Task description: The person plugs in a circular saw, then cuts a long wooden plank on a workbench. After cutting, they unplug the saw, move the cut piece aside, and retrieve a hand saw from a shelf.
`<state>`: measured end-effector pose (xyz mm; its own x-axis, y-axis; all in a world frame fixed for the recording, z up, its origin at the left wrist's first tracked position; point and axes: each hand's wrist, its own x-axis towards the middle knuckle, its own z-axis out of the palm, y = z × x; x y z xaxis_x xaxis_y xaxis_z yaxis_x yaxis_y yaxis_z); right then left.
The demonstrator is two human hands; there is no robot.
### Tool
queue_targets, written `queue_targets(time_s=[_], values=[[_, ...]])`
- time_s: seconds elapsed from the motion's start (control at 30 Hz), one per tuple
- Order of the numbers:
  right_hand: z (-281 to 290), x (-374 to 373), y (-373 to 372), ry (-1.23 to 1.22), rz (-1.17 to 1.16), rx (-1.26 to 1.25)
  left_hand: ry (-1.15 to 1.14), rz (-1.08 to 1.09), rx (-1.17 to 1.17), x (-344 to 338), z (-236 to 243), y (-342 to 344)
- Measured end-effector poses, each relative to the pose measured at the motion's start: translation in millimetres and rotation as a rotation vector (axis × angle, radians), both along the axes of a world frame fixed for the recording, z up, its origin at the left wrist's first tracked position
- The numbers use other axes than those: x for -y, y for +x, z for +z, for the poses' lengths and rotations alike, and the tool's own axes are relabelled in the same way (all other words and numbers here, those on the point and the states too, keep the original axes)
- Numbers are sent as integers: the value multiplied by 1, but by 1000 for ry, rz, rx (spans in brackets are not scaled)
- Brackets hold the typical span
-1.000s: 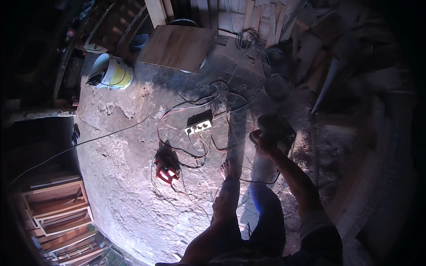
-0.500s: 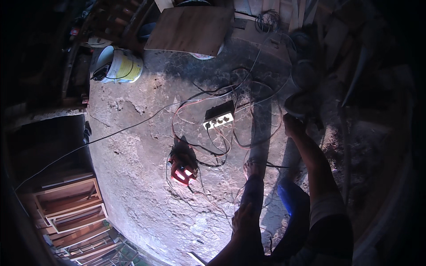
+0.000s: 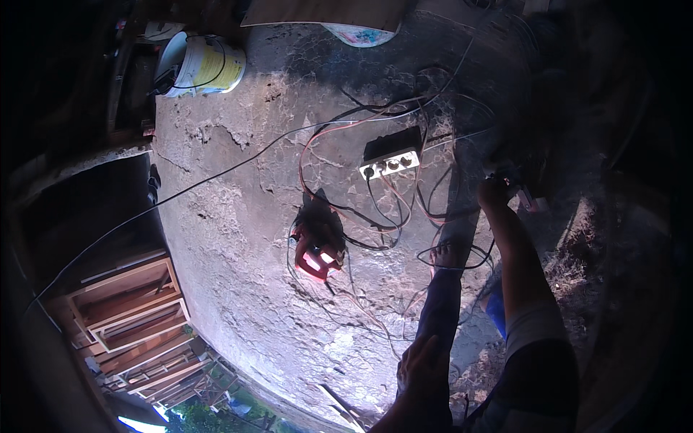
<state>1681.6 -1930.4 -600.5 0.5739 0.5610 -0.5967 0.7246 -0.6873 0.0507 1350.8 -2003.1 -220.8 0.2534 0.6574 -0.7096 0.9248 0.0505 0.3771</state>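
My left hand [image 3: 417, 363] lies over my bent left leg, fingers stretched along it, holding nothing. Out to the right, my right hand [image 3: 495, 193] is closed round a dark object [image 3: 514, 189] in deep shadow. A pale, reddish part [image 3: 533, 203] shows beside that hand; its kind cannot be made out. A black cable [image 3: 462, 268] loops over my bare left foot [image 3: 444, 254], below the hand. Left of the foot, a red and black power tool [image 3: 317, 252] stands on the floor. Beyond it lies a white power strip [image 3: 390, 164] with plugs in it.
Tangled cables [image 3: 390, 108] run across the rough concrete floor [image 3: 238, 216]. A white and yellow bucket [image 3: 213, 65] stands at the far left. Wooden frames [image 3: 130, 299] are stacked at the lower left. A wooden board [image 3: 317, 11] covers part of a pale round container [image 3: 364, 35] at the back.
My right hand has a dark object in it that was not visible there before. The black cable now loops over my foot. The view has shifted, so the floor things sit farther right and higher.
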Motion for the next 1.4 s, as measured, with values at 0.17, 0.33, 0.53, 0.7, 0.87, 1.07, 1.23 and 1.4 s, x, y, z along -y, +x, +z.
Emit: queue_targets(time_s=[0.17,0.33,0.53,0.7,0.87,1.07,1.23,1.4], values=[[-8,-2,-16,2,58,3,-23,44,-10,-3,0,3],[7,-13,-22,0,114,-40,-33,0,-23,-12,4,18],[40,-31,-35,-144,306,-238,-41,-50,11,-8,11,14],[150,16,-111,650,-77,-483,-121,-348,-105,3,-11,14],[314,174,-148,827,-263,-232,249,-982,122,-8,-19,5],[509,390,-180,683,-970,219,92,-1121,421,5,53,80],[628,524,-251,843,-1237,741,247,-1303,1056,140,144,203],[639,666,-371,554,-1581,696,175,-1552,1152,321,207,226]])
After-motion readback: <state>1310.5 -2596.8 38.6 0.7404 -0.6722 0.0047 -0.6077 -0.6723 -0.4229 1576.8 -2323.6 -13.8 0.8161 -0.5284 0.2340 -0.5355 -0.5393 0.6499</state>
